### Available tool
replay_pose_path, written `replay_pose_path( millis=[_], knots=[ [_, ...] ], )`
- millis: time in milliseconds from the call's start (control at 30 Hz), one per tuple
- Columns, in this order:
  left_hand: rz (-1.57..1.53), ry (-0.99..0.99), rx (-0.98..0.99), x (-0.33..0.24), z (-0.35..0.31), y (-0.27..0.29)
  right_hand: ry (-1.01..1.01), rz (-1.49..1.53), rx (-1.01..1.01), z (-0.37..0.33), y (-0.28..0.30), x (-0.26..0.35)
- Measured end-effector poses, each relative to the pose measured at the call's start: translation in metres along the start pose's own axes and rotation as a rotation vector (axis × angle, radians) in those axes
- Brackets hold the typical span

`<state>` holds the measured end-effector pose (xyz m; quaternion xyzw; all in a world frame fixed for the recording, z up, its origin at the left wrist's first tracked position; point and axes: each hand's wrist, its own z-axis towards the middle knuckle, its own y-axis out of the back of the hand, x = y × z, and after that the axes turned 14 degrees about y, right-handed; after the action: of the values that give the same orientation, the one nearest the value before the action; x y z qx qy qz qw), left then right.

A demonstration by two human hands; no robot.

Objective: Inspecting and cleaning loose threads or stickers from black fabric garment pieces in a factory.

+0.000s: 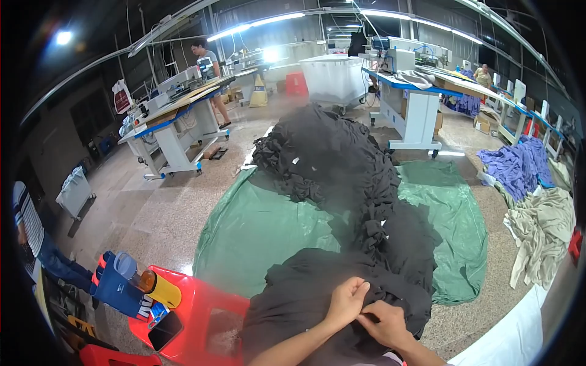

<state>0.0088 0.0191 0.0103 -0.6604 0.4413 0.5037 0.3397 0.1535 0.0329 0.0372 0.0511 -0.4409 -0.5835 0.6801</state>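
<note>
Black, soft, matte fabric [292, 285], gathered in loose folds, is lying closest, directly beneath both hands and spreading out to the left of them. The left hand [347, 303] is hovering over it with its fingertips pinched together, pointing ahead and to the right. Just beside it, nearer the body, the right hand [386, 322] is curling inward, thumb and forefinger closed and pointing left, so the two sets of fingertips are almost meeting. Whether a thread or a fold is sitting between the fingers, I cannot tell; the haze and the dark cloth are hiding it.

From the hands, the fabric's long axis is running straight ahead, as a crumpled black strand [373, 229], up to a tall black fabric mound [329, 146]. The left hand is reaching farther forward, so it is lying nearer that strand; the right is staying closer to the lap.

Under the strand, ahead of the hands, a shiny green plastic sheet [262, 213] is covering the floor on both sides. Left of the left hand, a red plastic stool [194, 305] is supporting a yellow-sleeved clear bottle [166, 291] and a flat dark phone [165, 330]. Well to the right of the right hand, crumpled beige-green cloth [540, 222] is lying below a violet-blue cloth heap [519, 168].
</note>
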Motion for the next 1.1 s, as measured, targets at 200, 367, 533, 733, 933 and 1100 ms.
replay_pose_path(
  millis=[200,367,533,733,933,1100],
  knots=[
    [-0.01,0.034,0.303,-0.002,-0.002,0.019,-0.07,0.037,-0.071,0.005,0.022,-0.012],
    [0.02,0.088,0.375,-0.008,-0.007,0.023,-0.133,-0.033,-0.057,-0.001,0.023,-0.008],
    [0.119,-0.007,0.203,-0.003,-0.01,0.018,-0.084,0.072,-0.032,0.005,0.026,-0.008],
    [0.026,0.07,0.37,-0.01,-0.008,0.027,-0.031,-0.024,-0.11,0.003,0.017,-0.005],
    [0.049,-0.015,0.291,-0.006,-0.013,0.021,0.088,-0.153,-0.208,-0.002,0.009,-0.008],
    [0.17,-0.106,0.269,-0.006,-0.016,0.024,0.055,-0.081,-0.216,0.0,0.007,-0.009]
  ],
)
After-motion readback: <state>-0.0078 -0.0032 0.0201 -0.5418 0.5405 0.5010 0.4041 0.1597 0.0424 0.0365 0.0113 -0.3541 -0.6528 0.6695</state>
